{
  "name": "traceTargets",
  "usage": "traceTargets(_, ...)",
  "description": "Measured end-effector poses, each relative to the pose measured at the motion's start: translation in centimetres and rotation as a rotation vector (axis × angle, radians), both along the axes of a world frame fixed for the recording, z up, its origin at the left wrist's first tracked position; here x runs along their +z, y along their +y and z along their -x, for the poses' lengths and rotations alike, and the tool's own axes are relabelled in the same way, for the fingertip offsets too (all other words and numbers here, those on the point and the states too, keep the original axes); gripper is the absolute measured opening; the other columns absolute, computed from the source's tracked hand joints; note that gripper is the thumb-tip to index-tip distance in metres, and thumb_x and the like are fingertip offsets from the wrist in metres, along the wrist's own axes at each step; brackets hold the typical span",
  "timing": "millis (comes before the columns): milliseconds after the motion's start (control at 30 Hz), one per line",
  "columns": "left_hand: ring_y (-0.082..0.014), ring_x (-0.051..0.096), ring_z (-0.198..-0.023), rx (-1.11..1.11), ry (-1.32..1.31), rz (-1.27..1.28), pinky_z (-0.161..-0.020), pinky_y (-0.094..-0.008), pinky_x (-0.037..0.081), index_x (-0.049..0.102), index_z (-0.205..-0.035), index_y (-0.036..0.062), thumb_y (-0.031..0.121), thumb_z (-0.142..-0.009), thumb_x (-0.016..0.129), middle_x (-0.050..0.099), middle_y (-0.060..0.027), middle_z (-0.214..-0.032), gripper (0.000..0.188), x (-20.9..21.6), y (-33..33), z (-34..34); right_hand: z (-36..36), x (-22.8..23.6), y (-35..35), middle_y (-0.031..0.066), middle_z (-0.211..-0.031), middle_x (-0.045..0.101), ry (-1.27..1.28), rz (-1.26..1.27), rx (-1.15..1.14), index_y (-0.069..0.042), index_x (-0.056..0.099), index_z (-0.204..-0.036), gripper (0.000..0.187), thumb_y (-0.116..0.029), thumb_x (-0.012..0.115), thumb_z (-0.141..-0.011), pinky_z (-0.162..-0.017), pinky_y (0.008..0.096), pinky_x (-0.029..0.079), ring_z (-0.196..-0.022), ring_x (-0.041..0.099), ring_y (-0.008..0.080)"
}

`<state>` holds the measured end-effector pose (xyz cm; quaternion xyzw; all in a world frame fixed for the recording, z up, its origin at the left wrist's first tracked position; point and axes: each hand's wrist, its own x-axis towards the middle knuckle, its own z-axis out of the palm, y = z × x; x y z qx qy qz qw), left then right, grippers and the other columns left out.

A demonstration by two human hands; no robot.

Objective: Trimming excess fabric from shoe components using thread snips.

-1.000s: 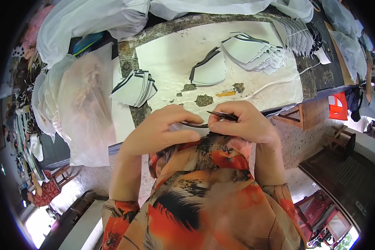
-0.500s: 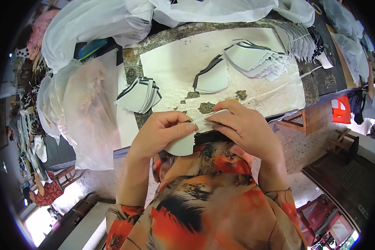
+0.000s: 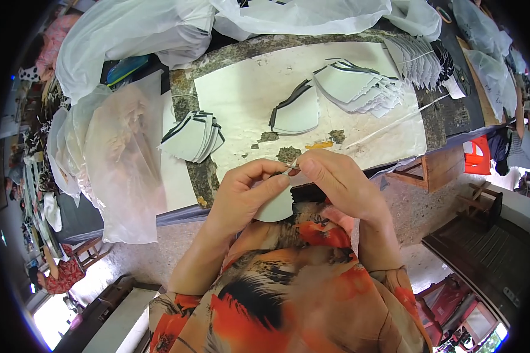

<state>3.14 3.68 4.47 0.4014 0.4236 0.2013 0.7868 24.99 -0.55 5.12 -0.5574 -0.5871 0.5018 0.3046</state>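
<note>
My left hand [image 3: 241,194] is closed on a white cut piece [image 3: 275,207] with a rounded lower edge and a jagged right edge. It hangs below my fingers, just over the table's near edge. My right hand [image 3: 338,183] meets it at the top of the piece, fingers curled and closed. A thin grey sliver shows between the fingertips; what it is I cannot make out. Beyond my hands lie similar dark-edged white pieces: a fanned stack [image 3: 187,141] at left, a small pile [image 3: 298,115] in the middle and a larger overlapping pile [image 3: 353,88] at right.
The piles rest on or beside a stained, torn white sheet [image 3: 235,88] covering the table. A string-tied bundle of pieces [image 3: 411,62] lies at the far right. Plastic bags [image 3: 123,165] crowd the left and far sides. A wooden stool [image 3: 427,175] stands right of the table.
My hands have come together, the left shifting right with the white piece. My right hand has turned so its thumb lies on top, and its fingers are more tightly curled.
</note>
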Motion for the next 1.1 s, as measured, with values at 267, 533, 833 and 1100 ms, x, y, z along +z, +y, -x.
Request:
traceTargets(267,-0.0028,0.060,-0.079,0.074,0.049,-0.032,-0.069,-0.0201,0.049,0.071,-0.112,-0.0002,0.012,-0.098,0.071,0.070,0.0012,-0.091,0.019,-0.7,-0.3,-0.7,0.5,-0.9,0.3,0.0132,-0.090,0.067,0.188,0.127,-0.090,0.002,0.067,-0.097,0.042,-0.036,0.052,-0.108,-0.081,0.0359,0.049,-0.085,0.062,0.0239)
traceTargets(533,-0.0024,0.058,-0.079,0.025,0.072,-0.151,-0.073,-0.0210,0.050,0.066,-0.125,0.0012,0.012,-0.094,0.075,0.066,0.0055,-0.084,0.034,-0.5,0.4,-1.0,-0.6,0.2,0.9,-0.0046,-0.085,0.059,0.360,0.184,-0.195,-0.004,0.066,-0.091,0.025,-0.024,0.060,-0.103,-0.071,0.0215,0.042,-0.081,0.051,0.0040)
traceTargets(833,-0.0065,0.058,-0.090,-0.016,-0.016,-0.178,-0.092,-0.0315,0.049,0.046,-0.153,0.0080,0.013,-0.091,0.077,0.063,0.0013,-0.094,0.069,0.4,1.6,-2.4,-2.5,-0.4,0.2,-0.0063,-0.074,0.056,0.440,0.154,-0.275,-0.003,0.066,-0.089,0.012,-0.013,0.071,-0.094,-0.061,0.0209,0.039,-0.070,0.048,0.0025)
traceTargets(1100,-0.0322,0.057,-0.108,-0.070,0.721,-1.251,-0.095,-0.0424,0.044,0.066,-0.127,0.0047,0.023,-0.083,0.077,0.064,-0.0124,-0.116,0.049,-3.1,5.3,-3.3,-8.0,-1.2,4.0,-0.0060,-0.073,0.049,0.171,-0.117,-0.915,0.002,0.071,-0.108,0.024,-0.018,0.071,-0.095,-0.057,0.0228,0.032,-0.066,0.039,0.0053)
